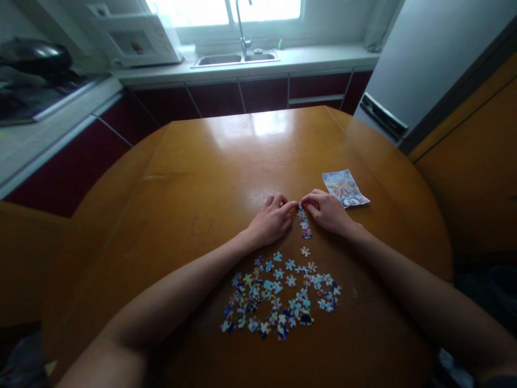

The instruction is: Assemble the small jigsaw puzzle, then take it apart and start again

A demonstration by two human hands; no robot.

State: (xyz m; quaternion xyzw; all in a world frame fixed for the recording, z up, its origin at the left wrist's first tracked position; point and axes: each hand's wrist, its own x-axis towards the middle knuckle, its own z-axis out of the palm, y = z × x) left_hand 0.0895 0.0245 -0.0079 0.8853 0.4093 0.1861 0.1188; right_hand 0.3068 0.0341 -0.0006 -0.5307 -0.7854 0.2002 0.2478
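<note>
A narrow strip of joined jigsaw pieces [304,223] lies on the wooden table, running away from me. At its far end my left hand [274,216] reaches in from the left, fingers curled and the index fingertip touching the strip. My right hand [326,210] meets it from the right, closed with thumb and index pinched at the same end. Any single piece between the fingertips is too small to make out. One loose jigsaw piece [305,251] lies just below the strip. Nearer to me spreads a pile of loose jigsaw pieces [278,302], many blue and white.
A creased picture sheet [346,187] lies beyond my right hand. The round-ended wooden table [226,156] reaches toward the counter with a sink [220,60]. A wok [36,56] and a microwave [135,43] stand back left; a fridge [436,59] stands right.
</note>
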